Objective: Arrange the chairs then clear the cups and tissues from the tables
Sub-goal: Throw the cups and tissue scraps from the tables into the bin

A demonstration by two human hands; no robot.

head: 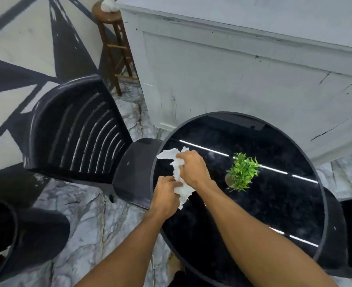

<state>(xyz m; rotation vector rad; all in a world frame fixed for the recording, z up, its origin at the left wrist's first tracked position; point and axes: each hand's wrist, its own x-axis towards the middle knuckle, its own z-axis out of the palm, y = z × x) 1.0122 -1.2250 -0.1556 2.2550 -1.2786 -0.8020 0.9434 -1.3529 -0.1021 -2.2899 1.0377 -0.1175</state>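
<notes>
A crumpled white tissue (178, 172) is held over the left edge of a round glossy black table (253, 214). My left hand (165, 196) grips its lower part and my right hand (191, 167) grips its upper part, both with curled fingers. A black slatted chair (75, 129) stands at the table's left side, its seat tucked against the rim. No cup shows on this table.
A small green potted plant (242, 171) stands mid-table. A white panelled counter (233, 75) rises behind. A wooden stool (114, 38) with white tissue on top stands at the back left. Another black chair (340, 235) sits at the right, and dark furniture (15, 235) at the lower left.
</notes>
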